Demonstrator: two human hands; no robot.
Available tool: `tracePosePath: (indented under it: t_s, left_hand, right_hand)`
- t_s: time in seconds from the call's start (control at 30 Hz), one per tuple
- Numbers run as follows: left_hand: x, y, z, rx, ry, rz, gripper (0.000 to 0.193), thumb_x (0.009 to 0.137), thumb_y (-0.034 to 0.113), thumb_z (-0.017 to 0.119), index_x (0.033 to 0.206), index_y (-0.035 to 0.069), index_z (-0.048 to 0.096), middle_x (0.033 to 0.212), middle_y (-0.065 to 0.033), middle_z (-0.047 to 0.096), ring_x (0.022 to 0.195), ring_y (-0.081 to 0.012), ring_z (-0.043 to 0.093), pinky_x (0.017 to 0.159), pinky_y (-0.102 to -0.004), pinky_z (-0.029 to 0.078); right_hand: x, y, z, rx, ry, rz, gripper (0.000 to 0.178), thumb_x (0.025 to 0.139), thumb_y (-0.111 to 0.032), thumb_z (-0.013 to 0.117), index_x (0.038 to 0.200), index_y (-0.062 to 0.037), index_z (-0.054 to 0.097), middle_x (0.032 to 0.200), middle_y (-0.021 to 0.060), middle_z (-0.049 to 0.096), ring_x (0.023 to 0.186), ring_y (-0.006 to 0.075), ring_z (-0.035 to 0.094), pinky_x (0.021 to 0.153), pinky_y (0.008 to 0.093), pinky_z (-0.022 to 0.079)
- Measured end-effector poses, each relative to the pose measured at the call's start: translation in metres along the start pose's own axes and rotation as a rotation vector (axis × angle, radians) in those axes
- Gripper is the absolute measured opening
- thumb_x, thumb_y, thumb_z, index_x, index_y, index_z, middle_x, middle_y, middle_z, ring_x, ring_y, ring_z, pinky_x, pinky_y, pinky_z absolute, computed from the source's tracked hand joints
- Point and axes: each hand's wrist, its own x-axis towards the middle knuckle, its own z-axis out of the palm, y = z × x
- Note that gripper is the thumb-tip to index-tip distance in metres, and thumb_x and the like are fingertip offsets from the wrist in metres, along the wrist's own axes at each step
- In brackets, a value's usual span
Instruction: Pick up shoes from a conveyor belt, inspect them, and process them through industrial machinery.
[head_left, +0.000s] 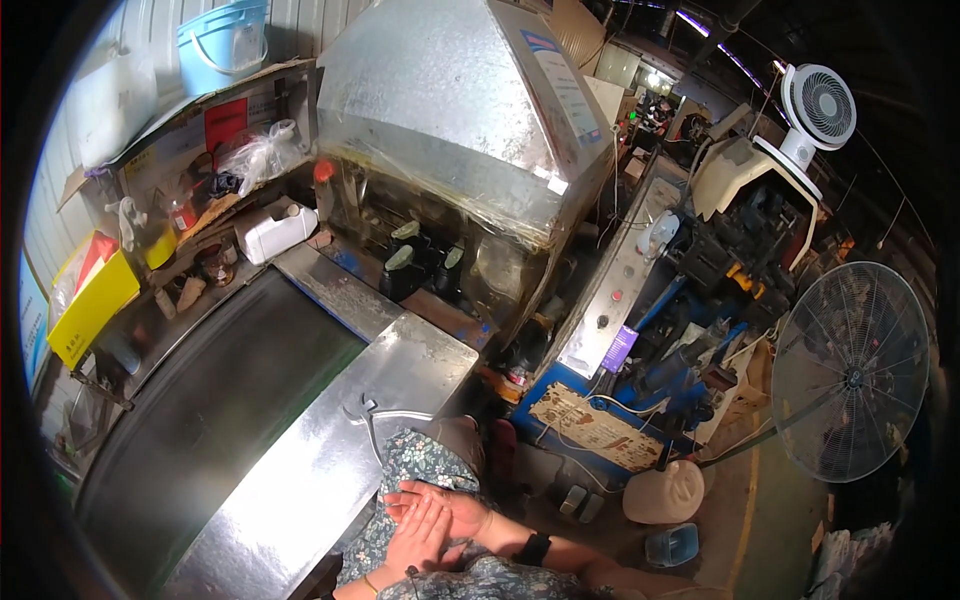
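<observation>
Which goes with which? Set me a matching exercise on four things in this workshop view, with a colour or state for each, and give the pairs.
Column one:
1. bucket
2. box
3. small fan
4. left hand

Column two:
A. yellow
B. white
C. pale blue
D. flat and open, lying against the right hand

Pairs: 1-C, 2-A, 3-B, 4-D.
</observation>
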Motion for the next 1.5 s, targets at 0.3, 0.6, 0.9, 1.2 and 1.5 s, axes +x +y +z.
tracePosePath:
  t_s: [0.3, 0.6, 0.9, 1.2, 1.5]
  left_hand:
    - [0.000, 0.002, 0.003, 0.010, 0.031, -0.002, 0.075, 0.077, 0.042, 0.072, 0.135, 0.000, 0.052, 0.143, -0.0203, 0.048, 0.138, -0.0365, 0.040, 0.114, -0.0462, 0.031]
    - [-0.012, 0.008, 0.003, 0.010, 0.065, 0.002, 0.075, 0.076, 0.040, 0.073, 0.135, -0.002, 0.052, 0.141, -0.0211, 0.049, 0.137, -0.0368, 0.042, 0.114, -0.0482, 0.032]
    - [-0.003, -0.003, -0.007, -0.370, 0.210, 0.134, 0.050, 0.086, 0.014, 0.065, 0.133, -0.001, 0.053, 0.143, -0.0183, 0.049, 0.138, -0.0325, 0.042, 0.115, -0.0429, 0.033]
    - [-0.093, -0.047, -0.046, -0.581, 0.438, -0.806, 0.018, 0.093, 0.014, 0.064, 0.106, 0.005, 0.072, 0.087, -0.0066, 0.072, 0.075, -0.0121, 0.066, 0.069, -0.0282, 0.053]
    - [-0.077, -0.022, -0.053, -0.865, 0.471, -0.805, 0.031, 0.094, 0.010, 0.063, 0.125, 0.004, 0.064, 0.072, 0.0074, 0.055, 0.066, -0.0026, 0.046, 0.063, -0.0205, 0.043]
  right_hand:
    - [0.001, -0.004, 0.003, -0.022, -0.059, 0.000, 0.062, 0.098, -0.036, 0.056, 0.149, -0.0110, 0.033, 0.156, 0.0184, 0.028, 0.145, 0.0347, 0.026, 0.118, 0.0494, 0.022]
    - [-0.005, 0.008, 0.008, -0.016, 0.000, 0.031, 0.062, 0.097, -0.036, 0.057, 0.150, -0.0117, 0.034, 0.156, 0.0172, 0.031, 0.144, 0.0336, 0.029, 0.118, 0.0484, 0.024]
    - [-0.017, -0.013, 0.014, -0.306, 0.240, -0.024, 0.052, 0.097, -0.031, 0.055, 0.146, -0.0175, 0.042, 0.148, 0.0185, 0.043, 0.135, 0.0372, 0.041, 0.114, 0.0547, 0.030]
    - [-0.005, -0.012, 0.009, -0.114, 0.039, 0.042, 0.054, 0.102, -0.038, 0.047, 0.150, -0.0168, 0.034, 0.149, 0.0162, 0.042, 0.130, 0.0347, 0.046, 0.113, 0.0585, 0.031]
    - [-0.018, 0.001, -0.027, -0.137, -0.197, -0.002, 0.067, 0.097, -0.059, 0.039, 0.149, -0.0172, 0.037, 0.152, 0.0111, 0.040, 0.130, 0.0342, 0.047, 0.111, 0.0564, 0.034]
